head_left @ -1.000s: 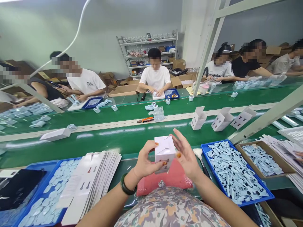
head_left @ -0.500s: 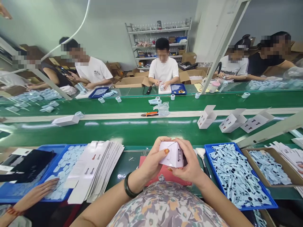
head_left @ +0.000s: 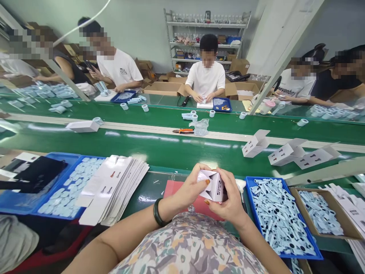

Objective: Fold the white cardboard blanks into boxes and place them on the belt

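Note:
Between my two hands is a small white cardboard box (head_left: 217,187), held in front of my body with its flapped end facing up toward me. My left hand (head_left: 191,187) grips the left side, its thumb pressing on the flaps, which show a dark gap between them. My right hand (head_left: 230,201) wraps round the right side, fingers along the far edge and thumb at the near lower edge. Beneath the box lies a red sheet or folder (head_left: 174,189) on the bench. A white-headed tool (head_left: 241,185) with a dark handle is partly hidden behind my right hand.
A stack of flat printed cartons (head_left: 118,186) lies left, beside a blue tray of pale blue parts (head_left: 64,190). Another blue tray (head_left: 281,213) and a cardboard tray (head_left: 323,213) stand right. Open white boxes (head_left: 256,144), pliers (head_left: 184,131) and a plastic bag (head_left: 202,126) rest ahead. Co-workers sit opposite.
The box's end flaps, which lay flat, now stand partly pushed in with a gap. My view has shifted slightly. The neighbour's hand at the left tray has gone from view.

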The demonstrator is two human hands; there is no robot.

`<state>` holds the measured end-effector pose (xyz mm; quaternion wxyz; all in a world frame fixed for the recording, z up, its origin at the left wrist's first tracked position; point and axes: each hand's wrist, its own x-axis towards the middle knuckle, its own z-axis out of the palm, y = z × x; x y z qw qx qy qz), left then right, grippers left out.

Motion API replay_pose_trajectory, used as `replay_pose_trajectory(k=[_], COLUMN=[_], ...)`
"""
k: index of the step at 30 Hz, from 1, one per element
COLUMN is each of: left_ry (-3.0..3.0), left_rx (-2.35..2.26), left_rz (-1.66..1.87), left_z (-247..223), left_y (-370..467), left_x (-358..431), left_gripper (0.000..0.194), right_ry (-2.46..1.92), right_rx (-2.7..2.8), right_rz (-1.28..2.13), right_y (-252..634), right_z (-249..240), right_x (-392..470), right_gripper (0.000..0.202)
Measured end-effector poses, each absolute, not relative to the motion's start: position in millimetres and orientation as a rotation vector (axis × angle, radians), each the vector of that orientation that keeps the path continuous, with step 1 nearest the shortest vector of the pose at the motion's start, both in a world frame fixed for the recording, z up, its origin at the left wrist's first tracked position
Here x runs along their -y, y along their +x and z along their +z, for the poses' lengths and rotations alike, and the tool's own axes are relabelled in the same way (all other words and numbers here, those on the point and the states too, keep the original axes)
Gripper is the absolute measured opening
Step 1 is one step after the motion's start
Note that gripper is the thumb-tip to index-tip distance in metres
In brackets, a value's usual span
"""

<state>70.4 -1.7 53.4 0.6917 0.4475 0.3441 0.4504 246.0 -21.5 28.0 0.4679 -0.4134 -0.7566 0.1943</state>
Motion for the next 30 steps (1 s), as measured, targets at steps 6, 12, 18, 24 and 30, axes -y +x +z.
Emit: replay_pose_trajectory(k=[6, 12, 18, 24, 30], left_ry=[0.986, 0.86, 0.942, 1.132, 0.399], left_rx=[-0.807, -0.734, -0.546, -0.889, -0.857], left_rz=[1.0, 1.013, 1.077, 1.086, 1.419], left_z=[55, 46, 37, 16, -20], left_y=[67, 59, 37, 32, 44], left_x=[3, -2, -13, -43, -95], left_gripper=[0.033, 0.039, 0.092, 0.1, 0.063], right_ry=[-1.025, -1.053, -1.114, -1.265, -1.505], right_rx=[1.866, 1.857, 1.613, 1.58, 0.98], right_rz=[0.493, 0.567, 0.718, 0.709, 0.87], right_y=[243, 241, 242, 243, 238], right_z=[27, 27, 18, 9, -40], right_x=[22, 22, 9, -7, -11], right_gripper=[0.089, 0.086, 0.091, 0.089, 0.04])
